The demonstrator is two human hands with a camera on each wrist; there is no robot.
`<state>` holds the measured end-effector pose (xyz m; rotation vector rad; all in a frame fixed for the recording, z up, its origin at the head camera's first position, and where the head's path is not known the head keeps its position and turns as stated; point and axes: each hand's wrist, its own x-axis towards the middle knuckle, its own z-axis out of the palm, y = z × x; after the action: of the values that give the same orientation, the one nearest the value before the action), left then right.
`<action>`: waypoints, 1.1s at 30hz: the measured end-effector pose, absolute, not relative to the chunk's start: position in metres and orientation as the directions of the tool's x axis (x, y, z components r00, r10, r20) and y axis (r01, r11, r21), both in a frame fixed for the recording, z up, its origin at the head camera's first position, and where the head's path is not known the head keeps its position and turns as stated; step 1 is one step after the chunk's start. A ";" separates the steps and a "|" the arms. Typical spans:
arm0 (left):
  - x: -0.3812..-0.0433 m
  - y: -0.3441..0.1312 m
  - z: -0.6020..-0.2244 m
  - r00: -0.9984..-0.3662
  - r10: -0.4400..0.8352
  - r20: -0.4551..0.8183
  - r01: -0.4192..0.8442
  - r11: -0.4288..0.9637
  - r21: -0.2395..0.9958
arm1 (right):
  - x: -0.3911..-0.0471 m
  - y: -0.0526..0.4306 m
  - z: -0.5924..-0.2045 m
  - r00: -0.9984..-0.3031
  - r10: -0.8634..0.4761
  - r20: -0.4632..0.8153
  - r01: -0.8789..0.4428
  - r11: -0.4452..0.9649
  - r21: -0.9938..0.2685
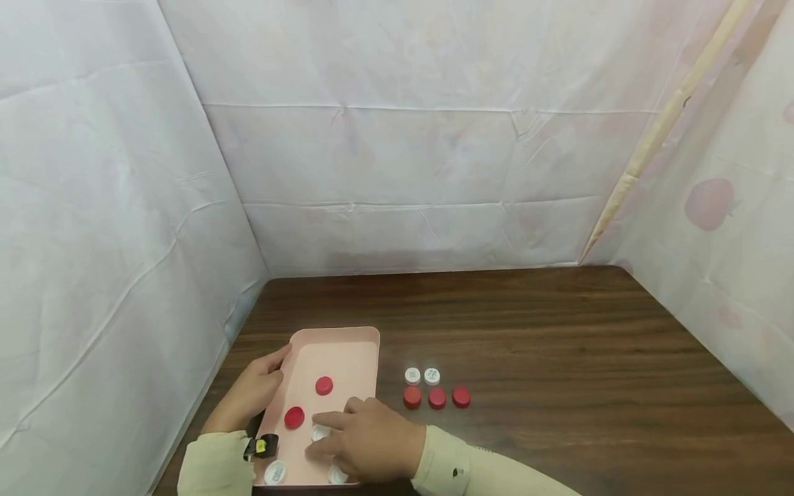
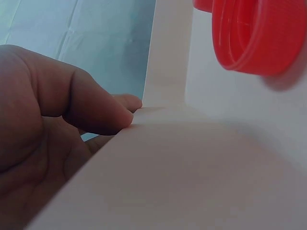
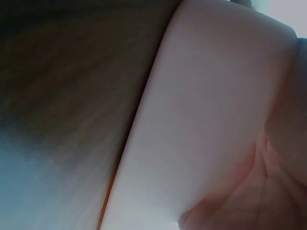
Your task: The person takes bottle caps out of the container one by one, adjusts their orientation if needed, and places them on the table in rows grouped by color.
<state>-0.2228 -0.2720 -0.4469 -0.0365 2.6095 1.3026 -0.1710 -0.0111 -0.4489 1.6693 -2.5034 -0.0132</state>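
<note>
A pink rectangular tray (image 1: 335,344) lies at the table's near left. Along its left rim my left hand (image 1: 254,389) grips it, the thumb (image 2: 103,112) on the rim and other fingers partly hidden behind. Over the tray's lower right reaches my right hand (image 1: 378,441), thumb and a finger on either side of a white bottle cap (image 1: 320,432). Two red bottle caps (image 1: 294,417) lie in the tray, and a red cap (image 2: 268,38) looms close in the left wrist view. More white caps (image 1: 276,472) sit near its front edge. The right wrist view hides the right fingertips.
Right of the tray, two white caps (image 1: 422,376) stand in a row behind three red caps (image 1: 437,398) on the dark wooden table (image 1: 558,344). White cloth walls (image 1: 403,158) enclose the left, back and right sides.
</note>
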 end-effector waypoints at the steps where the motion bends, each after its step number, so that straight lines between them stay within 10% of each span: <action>1: -0.223 -0.272 -0.447 -0.975 0.077 -0.208 -0.120 0.607 0.786 | -0.171 -0.011 -0.449 -0.380 -0.920 0.099 -0.919 0.387 0.072; 23: -0.221 -0.271 -0.444 -0.976 0.067 -0.209 -0.126 0.612 0.780 | -0.171 -0.011 -0.448 -0.373 -0.922 0.107 -0.919 0.383 0.091; 33: -0.220 -0.271 -0.443 -0.974 0.067 -0.216 -0.133 0.607 0.784 | -0.173 -0.008 -0.450 -0.372 -0.876 0.309 -0.909 0.411 0.072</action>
<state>-0.2200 -0.2714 -0.4426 -0.0542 2.6096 1.3005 -0.1734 -0.0084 -0.4504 1.5503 -2.3729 0.1576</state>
